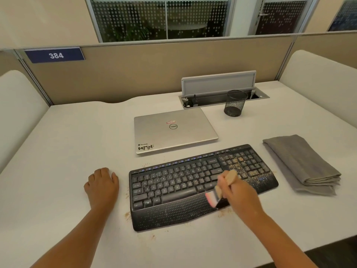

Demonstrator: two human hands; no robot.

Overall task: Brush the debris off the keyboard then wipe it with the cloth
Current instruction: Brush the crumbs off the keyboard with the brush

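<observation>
Tan crumbs ring keyboard (202,186), lower centre. Your left hand (102,185) rests on desk (67,142) left of it, fingers loosely curled. Your right hand (238,190) grips brush (220,194) over palm rest. Debris (243,165) thick on number pad; hard flick risks scattering it onto cloth (301,165), right.

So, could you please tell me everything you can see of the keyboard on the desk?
The keyboard is a black, full-size plastic one with grey keys, a number pad at its right end and a curved, dotted palm rest along the near edge. It lies flat on the white desk, slightly angled, in front of the closed laptop and left of the folded cloth. Sandy debris covers the number pad; more lies on the desk around it. The right hand holds a brush at its palm rest.
</observation>
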